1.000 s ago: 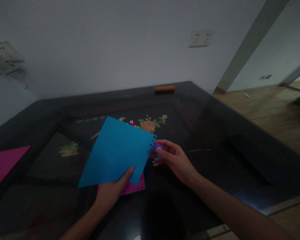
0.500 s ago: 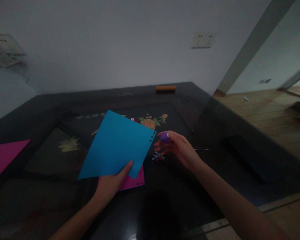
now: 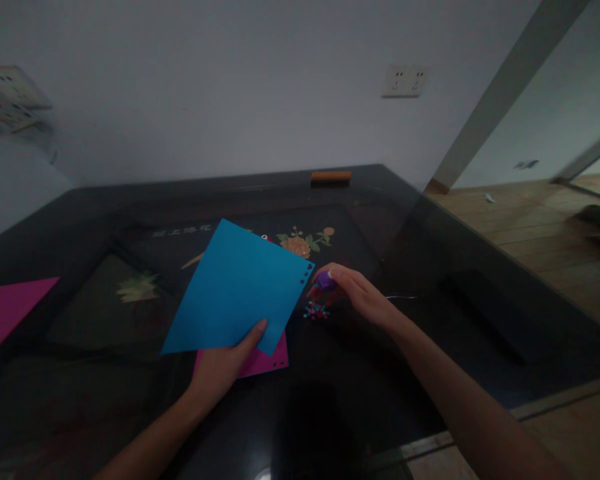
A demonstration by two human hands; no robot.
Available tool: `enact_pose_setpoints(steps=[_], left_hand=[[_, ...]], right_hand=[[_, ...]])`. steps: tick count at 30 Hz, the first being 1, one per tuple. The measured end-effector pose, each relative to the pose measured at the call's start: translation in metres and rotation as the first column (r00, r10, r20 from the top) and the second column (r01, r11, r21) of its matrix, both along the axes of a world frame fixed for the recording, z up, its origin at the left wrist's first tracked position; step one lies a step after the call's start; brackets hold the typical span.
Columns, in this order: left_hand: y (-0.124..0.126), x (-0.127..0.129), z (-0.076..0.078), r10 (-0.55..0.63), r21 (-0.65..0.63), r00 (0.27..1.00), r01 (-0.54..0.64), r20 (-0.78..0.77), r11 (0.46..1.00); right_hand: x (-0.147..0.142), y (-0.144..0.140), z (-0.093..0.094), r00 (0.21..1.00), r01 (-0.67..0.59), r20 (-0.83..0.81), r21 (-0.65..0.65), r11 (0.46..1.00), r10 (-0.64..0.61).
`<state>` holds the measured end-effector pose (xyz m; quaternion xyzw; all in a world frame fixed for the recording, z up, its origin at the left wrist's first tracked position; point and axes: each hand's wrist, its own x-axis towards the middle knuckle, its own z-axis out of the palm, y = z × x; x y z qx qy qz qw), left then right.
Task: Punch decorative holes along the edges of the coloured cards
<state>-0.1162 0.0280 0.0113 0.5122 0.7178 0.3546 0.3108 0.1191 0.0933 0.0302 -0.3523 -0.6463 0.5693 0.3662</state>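
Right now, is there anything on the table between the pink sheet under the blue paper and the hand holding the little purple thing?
Yes: in the head view, a small pile of punched confetti lies on the table between the pink sheet and the right hand.

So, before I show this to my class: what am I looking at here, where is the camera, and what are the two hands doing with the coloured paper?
There is no machine here. The camera sits on a person's head and looks down at their own bare hands over a dark glossy table. The left hand holds up a blue sheet with small holes along its right edge. The right hand pinches a small purple punch in its fingers, close to that edge. Below lies a little pile of punched bits. A pink sheet lies under the blue one, another pink sheet at far left, and an orange bar at the far edge.
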Motion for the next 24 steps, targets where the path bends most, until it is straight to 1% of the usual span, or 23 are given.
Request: enact_pose_setpoints(steps=[3, 5, 8, 10, 12, 16, 19, 24], left_hand=[[0.0, 0.0, -0.001, -0.001, -0.017, 1.0, 0.001, 0.002, 1.0], [0.0, -0.001, -0.002, -0.011, -0.016, 1.0, 0.011, 0.011, 1.0], [0.001, -0.001, -0.002, -0.016, -0.013, 1.0, 0.016, 0.011, 1.0], [0.001, 0.0, -0.002, -0.014, -0.007, 1.0, 0.014, -0.001, 1.0], [0.002, 0.001, -0.001, -0.002, -0.005, 1.0, 0.001, -0.014, 1.0], [0.002, 0.001, -0.002, 0.014, -0.008, 1.0, -0.014, -0.009, 1.0], [0.002, 0.0, -0.003, 0.005, -0.001, 1.0, -0.005, -0.011, 1.0], [0.002, -0.001, -0.002, -0.024, 0.001, 0.999, 0.024, -0.033, 1.0]], right_hand=[[0.004, 0.002, -0.003, 0.997, -0.038, 0.072, 0.04, 0.998, 0.035], [0.006, 0.004, -0.005, 0.983, -0.052, 0.179, 0.113, 0.992, 0.031], [0.008, 0.005, -0.009, 0.915, -0.125, 0.403, 0.252, 0.96, 0.013], [0.008, 0.005, -0.01, 0.863, -0.178, 0.505, 0.303, 0.936, 0.001], [0.008, 0.005, -0.012, 0.848, -0.201, 0.529, 0.316, 0.927, 0.004], [0.009, 0.005, -0.01, 0.85, -0.216, 0.527, 0.307, 0.927, 0.023], [0.01, 0.005, -0.007, 0.842, -0.221, 0.539, 0.306, 0.926, 0.023], [0.011, 0.006, -0.005, 0.854, -0.203, 0.519, 0.292, 0.935, 0.024]])
